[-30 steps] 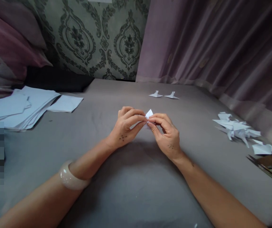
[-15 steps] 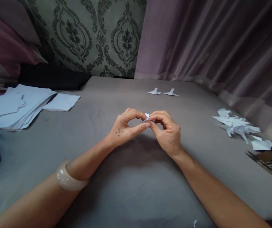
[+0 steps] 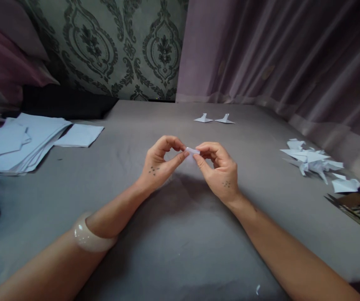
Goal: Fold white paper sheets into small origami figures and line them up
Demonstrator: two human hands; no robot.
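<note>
A small folded piece of white paper (image 3: 193, 151) is held up between my two hands, above the grey cloth surface. My left hand (image 3: 164, 159) pinches its left end between thumb and fingertips. At the other end, my right hand (image 3: 219, 169) grips it the same way, with the remaining fingers curled in. Part of the paper is covered by the fingertips. Farther back stand two folded white paper figures (image 3: 204, 118), side by side, with flat pointed bases and an upright part.
Stacked white sheets (image 3: 38, 138) and a smaller square pad (image 3: 81, 135) lie at the left. A pile of folded paper figures (image 3: 312, 159) sits at the right, near a tray of small tools (image 3: 358, 209). A paper scrap (image 3: 258, 289) lies in front.
Both hands have shifted slightly up and left. The paper has been turned, so a flat, narrow white face shows between the fingertips, which are a little farther apart.
</note>
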